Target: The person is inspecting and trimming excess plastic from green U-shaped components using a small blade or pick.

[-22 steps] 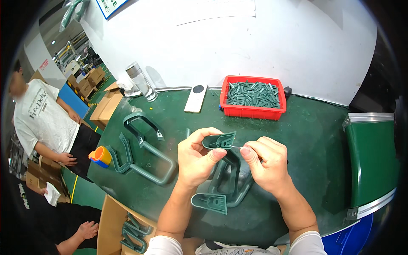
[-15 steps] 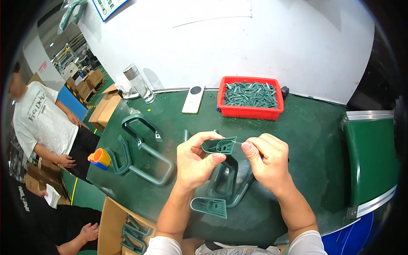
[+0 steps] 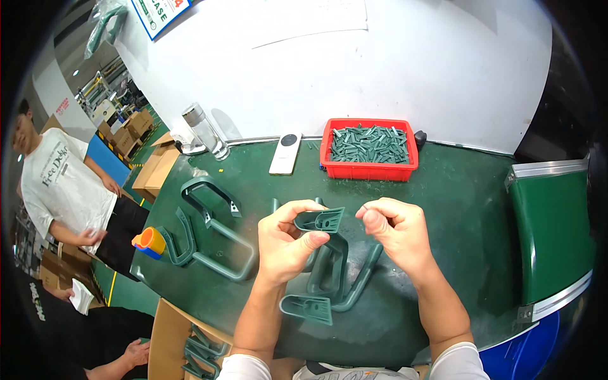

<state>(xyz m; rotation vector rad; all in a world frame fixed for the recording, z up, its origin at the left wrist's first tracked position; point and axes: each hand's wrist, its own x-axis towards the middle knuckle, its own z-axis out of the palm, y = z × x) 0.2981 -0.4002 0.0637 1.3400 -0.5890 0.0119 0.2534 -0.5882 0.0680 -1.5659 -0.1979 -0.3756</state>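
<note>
My left hand point(image 3: 285, 244) is closed round the flared, hollow end of a green plastic handle point(image 3: 323, 220), with the thumb below and the fingers above. The ribbed inside of that end faces up. To its right my right hand point(image 3: 398, 233) is in a pinch, thumb against forefinger, a little apart from the handle; what sits between the fingertips is too small to make out. Below my hands another flared green end point(image 3: 308, 309) shows, along with a green bar point(image 3: 362, 278) on the table; how these pieces connect is partly hidden.
Several green U-shaped handles point(image 3: 228, 253) lie at left by an orange-and-blue cup point(image 3: 151, 240). A red bin point(image 3: 370, 171) of small green pieces, a white phone point(image 3: 285, 155) and a glass bottle point(image 3: 206, 132) stand behind. A cardboard box point(image 3: 166, 335) holds more handles. Two people are at left.
My right hand has drawn slightly away from the handle's end; the thin strand seen between them no longer shows there. My left hand keeps its hold. At left, a person's hand has lifted.
</note>
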